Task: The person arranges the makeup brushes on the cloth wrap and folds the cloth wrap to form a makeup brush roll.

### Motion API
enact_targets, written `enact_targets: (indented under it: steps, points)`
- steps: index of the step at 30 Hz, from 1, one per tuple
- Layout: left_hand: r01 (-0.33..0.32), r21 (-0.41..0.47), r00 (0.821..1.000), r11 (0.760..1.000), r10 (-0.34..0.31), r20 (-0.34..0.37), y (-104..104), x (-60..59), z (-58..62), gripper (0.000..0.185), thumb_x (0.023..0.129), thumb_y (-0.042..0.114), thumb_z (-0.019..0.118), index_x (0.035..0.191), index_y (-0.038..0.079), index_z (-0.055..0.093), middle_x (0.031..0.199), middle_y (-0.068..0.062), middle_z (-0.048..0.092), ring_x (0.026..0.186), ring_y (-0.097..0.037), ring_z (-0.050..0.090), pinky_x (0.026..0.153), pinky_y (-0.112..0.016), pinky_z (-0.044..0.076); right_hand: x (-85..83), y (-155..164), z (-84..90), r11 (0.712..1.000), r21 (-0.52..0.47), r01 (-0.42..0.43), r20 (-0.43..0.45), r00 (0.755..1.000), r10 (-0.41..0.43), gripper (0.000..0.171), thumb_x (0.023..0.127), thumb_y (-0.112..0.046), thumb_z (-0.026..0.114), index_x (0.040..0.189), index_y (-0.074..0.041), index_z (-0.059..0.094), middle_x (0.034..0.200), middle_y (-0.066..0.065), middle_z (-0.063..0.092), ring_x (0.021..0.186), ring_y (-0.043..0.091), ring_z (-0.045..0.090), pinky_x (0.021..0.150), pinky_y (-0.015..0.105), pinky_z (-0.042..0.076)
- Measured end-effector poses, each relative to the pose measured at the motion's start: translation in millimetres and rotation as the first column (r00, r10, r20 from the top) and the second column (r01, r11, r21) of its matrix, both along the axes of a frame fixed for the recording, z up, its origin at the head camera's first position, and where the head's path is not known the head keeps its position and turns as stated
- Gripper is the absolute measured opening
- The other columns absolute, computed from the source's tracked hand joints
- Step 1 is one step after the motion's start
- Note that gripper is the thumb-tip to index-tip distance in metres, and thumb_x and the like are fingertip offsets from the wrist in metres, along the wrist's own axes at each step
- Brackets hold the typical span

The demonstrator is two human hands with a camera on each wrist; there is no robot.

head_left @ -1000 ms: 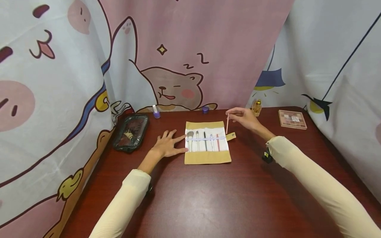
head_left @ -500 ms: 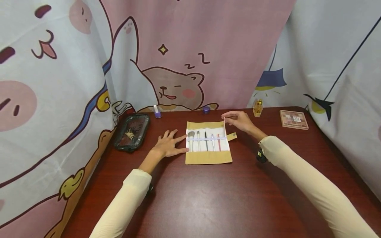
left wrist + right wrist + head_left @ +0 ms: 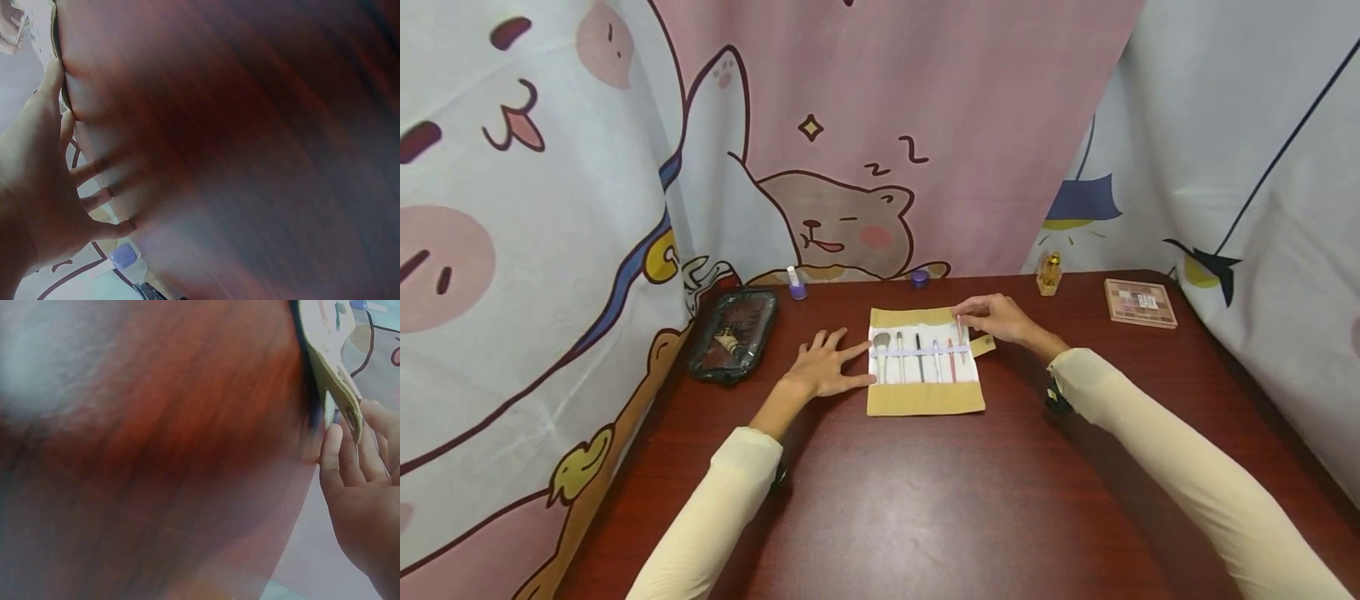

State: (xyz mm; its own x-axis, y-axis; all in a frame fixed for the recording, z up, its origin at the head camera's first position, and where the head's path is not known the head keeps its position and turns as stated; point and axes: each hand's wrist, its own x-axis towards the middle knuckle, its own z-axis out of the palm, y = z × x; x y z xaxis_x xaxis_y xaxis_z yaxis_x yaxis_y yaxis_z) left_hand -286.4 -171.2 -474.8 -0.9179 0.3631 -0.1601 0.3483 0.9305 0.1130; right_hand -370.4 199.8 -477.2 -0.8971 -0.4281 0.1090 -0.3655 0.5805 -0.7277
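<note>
The brush roll (image 3: 925,360) lies unrolled near the table's (image 3: 925,500) back edge, at its middle. The left hand (image 3: 825,367) rests flat, fingers spread, at its left edge. The right hand (image 3: 1000,318) fingers pinch a thin pink brush (image 3: 959,340) over its right end.

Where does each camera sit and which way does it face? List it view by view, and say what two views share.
Head: on the person's head, looking forward and down at the table; both sleeved arms show, left hand flat beside the brush roll, right hand pinching a pink brush.
Left wrist: looks along the left hand, fingers spread on the tabletop.
Right wrist: low over the table, showing right hand fingers at the roll's edge.
Shared: the brush roll appears in the head and right wrist views.
</note>
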Motion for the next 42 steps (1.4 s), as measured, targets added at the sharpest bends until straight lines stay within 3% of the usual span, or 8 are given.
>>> enact_targets:
  steps: [11,20,32,42]
  points:
    - [-0.003,-0.006,1.000,1.000,0.003,-0.004,0,0.5,-3.5,0.081,0.091,0.084,0.045,0.162,0.046,0.031,0.171,-0.012,0.021,0.154,-0.042,0.018,0.114,-0.069,0.026,16.0,4,-6.9,0.992,0.085,-0.091,-0.063,0.993,0.096,0.021,0.095,-0.019,0.078,0.114,-0.011,0.081,0.117,0.005,0.077,0.113,0.023,0.068,0.096,0.046,0.051]
    - [0.002,-0.014,1.000,1.000,-0.002,-0.007,0,-0.8,-3.3,0.081,0.091,0.085,0.044,0.162,0.047,0.030,0.171,-0.012,0.020,0.154,-0.041,0.018,0.114,-0.070,0.026,22.5,7,-11.2,0.985,0.123,-0.121,-0.057,0.990,0.129,0.032,0.082,-0.029,0.091,0.111,-0.018,0.082,0.112,0.001,0.078,0.103,0.020,0.069,0.088,0.041,0.054]
    - [0.002,0.000,1.000,1.000,-0.002,0.006,-1,0.4,-2.2,0.081,0.091,0.084,0.045,0.162,0.046,0.031,0.171,-0.012,0.020,0.155,-0.042,0.017,0.115,-0.070,0.023,29.0,8,-14.3,0.984,0.105,-0.147,-0.077,0.985,0.155,0.036,0.081,-0.026,0.091,0.113,-0.013,0.081,0.121,0.006,0.075,0.118,0.027,0.066,0.099,0.051,0.049]
    - [-0.002,0.003,1.000,1.000,0.002,0.010,-1,-0.3,-4.0,0.081,0.091,0.084,0.044,0.162,0.046,0.032,0.172,-0.012,0.020,0.155,-0.042,0.016,0.115,-0.070,0.023,32.4,9,-14.2,0.983,0.085,-0.164,-0.084,0.982,0.171,0.036,0.082,-0.026,0.091,0.113,-0.013,0.080,0.122,0.006,0.075,0.119,0.028,0.067,0.100,0.052,0.050]
